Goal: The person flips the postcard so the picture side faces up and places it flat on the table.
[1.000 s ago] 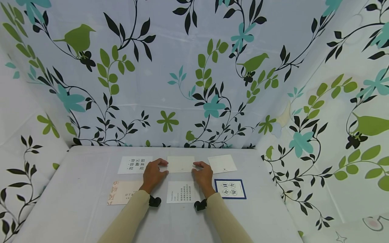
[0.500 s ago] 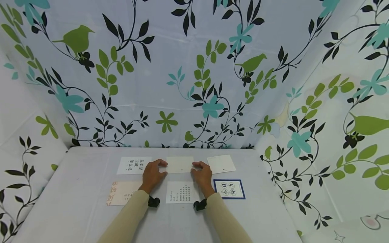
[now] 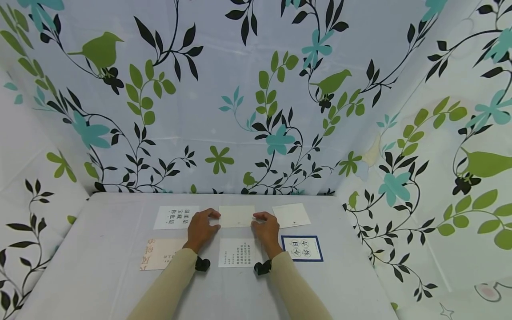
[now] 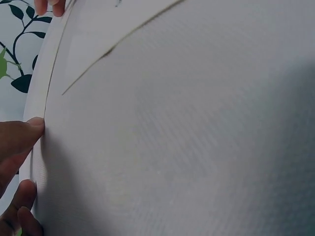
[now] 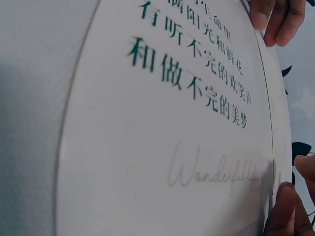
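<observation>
A cream card [image 3: 237, 217] lies flat in the middle of the back row on the white-covered table. My left hand [image 3: 203, 227] has its fingertips at the card's left edge, the thumb and forefinger apart. In the left wrist view its thumb [image 4: 33, 124] meets the card's near corner. My right hand [image 3: 267, 229] is at the opposite edge, thumb and forefinger likewise curved and apart, with the fingertips [image 5: 286, 194] by the corner in the right wrist view. Below, between my forearms, lies a printed white card [image 3: 236, 253] reading "Wonderful life".
A white card with large characters [image 3: 170, 218] and a peach card [image 3: 156, 254] lie on the left, the peach one partly behind my sleeve. Rightward are a slightly turned cream card [image 3: 292, 215] and a blue-bordered card [image 3: 302, 249]. Patterned cloth [image 3: 216, 111] rises behind the table.
Both hands and the cards hold their places; only the head view shifts slightly.
</observation>
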Tool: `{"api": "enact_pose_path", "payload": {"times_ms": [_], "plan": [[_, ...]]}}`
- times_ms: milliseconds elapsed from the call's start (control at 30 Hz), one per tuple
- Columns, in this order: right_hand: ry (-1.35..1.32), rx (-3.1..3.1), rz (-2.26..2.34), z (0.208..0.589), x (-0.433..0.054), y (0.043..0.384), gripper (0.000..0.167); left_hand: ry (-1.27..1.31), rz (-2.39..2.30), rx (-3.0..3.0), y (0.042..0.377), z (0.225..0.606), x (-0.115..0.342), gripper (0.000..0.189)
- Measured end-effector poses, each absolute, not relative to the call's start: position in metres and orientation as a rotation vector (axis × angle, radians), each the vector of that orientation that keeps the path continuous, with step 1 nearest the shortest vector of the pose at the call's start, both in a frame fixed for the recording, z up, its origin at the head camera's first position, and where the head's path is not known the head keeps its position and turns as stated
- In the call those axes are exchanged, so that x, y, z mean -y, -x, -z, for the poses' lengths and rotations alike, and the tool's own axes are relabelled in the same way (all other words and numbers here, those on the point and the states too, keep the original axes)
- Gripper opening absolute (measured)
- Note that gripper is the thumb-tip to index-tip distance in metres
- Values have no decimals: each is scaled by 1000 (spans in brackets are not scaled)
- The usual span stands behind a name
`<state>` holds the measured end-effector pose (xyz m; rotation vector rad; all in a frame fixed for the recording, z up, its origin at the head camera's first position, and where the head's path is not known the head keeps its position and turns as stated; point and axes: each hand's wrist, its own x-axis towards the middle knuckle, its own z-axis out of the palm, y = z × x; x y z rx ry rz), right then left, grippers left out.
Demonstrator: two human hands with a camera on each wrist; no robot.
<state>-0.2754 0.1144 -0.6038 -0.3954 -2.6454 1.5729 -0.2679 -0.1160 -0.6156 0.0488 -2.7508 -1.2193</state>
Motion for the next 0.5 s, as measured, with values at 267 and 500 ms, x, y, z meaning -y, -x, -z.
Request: {"api": "enact_pose_path", "payload": {"times_ms": [267,500], "plan": [[492,2551,-1669,603,-116,277,22,-21,1180,2761,269,617,116,32],[508,2508,-1705,604,-115,278,21,-27,1174,2761,269,620,117,31]]}}
